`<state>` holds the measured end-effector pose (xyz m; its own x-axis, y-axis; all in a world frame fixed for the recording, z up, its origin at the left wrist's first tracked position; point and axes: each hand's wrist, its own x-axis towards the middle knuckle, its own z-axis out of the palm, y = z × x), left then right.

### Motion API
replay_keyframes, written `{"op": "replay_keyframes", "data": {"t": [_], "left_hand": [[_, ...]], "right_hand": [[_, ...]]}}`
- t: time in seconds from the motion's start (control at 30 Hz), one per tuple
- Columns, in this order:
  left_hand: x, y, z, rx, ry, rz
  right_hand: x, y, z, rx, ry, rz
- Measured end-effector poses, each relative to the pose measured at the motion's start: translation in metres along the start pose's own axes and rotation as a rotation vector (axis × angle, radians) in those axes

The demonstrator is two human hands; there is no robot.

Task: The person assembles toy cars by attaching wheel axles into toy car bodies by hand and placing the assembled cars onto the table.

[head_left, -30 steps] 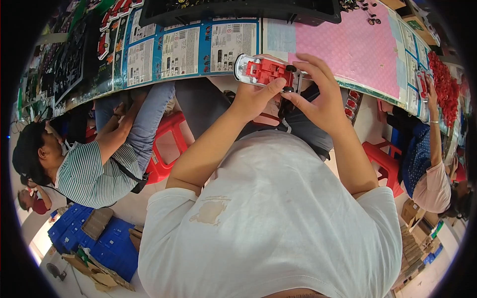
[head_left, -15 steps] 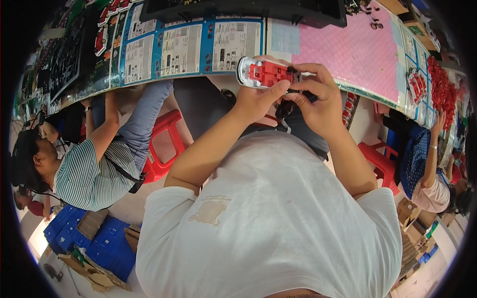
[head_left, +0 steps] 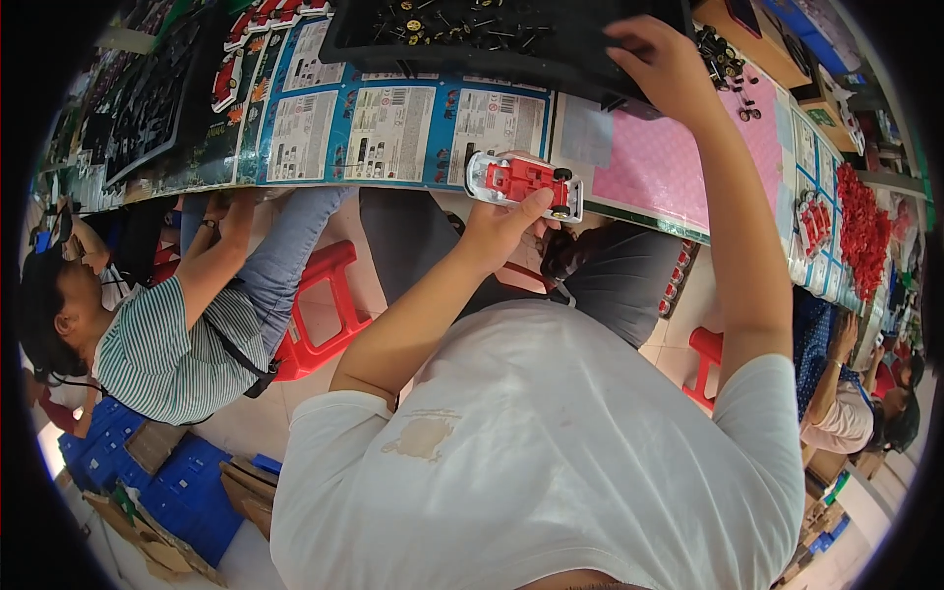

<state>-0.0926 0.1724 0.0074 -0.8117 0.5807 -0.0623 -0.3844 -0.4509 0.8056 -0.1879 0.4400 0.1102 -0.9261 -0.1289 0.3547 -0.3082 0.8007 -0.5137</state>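
My left hand (head_left: 500,228) grips a toy car (head_left: 519,183), turned underside up at the table's front edge. Its base is red inside a white body. One pair of black wheels is on its right end; none show on the left end. Over the right part of a black tray (head_left: 472,65) hovers my right hand (head_left: 669,71), fingers apart and nothing visible in them. Inside that tray lie loose wheels and axles (head_left: 482,35), some with yellow hubs.
Printed sheets (head_left: 388,123) and a pink mat (head_left: 669,162) cover the table. More wheel axles (head_left: 747,98) lie at the back right, near a heap of red parts (head_left: 865,231). A co-worker in a striped shirt (head_left: 162,354) sits left, by a red stool (head_left: 329,295); others sit right.
My right hand has left the car and moved up and right to the tray. The car stays in my left hand, its wheels now uncovered. The view has shifted a little.
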Motion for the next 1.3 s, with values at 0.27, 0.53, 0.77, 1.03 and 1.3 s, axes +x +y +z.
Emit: {"op": "replay_keyframes", "data": {"t": [0.27, 0.53, 0.77, 1.03, 1.3], "left_hand": [[-0.013, 0.015, -0.001, 0.118, -0.021, 0.02], [-0.006, 0.01, 0.0, 0.063, 0.025, -0.048], [-0.014, 0.021, 0.007, 0.101, 0.039, -0.038], [-0.008, 0.015, 0.018, 0.504, -0.028, 0.047], [-0.021, 0.024, 0.036, 0.607, -0.03, -0.074]], "right_hand": [[0.084, 0.065, 0.061, -0.318, -0.355, -0.164], [0.089, 0.065, 0.067, 0.024, -0.127, -0.555], [0.028, -0.024, 0.023, 0.199, -0.008, 0.12], [-0.098, -0.123, 0.031, 0.406, -0.16, 0.122], [-0.107, -0.134, 0.029, 0.383, -0.18, 0.092]]}}
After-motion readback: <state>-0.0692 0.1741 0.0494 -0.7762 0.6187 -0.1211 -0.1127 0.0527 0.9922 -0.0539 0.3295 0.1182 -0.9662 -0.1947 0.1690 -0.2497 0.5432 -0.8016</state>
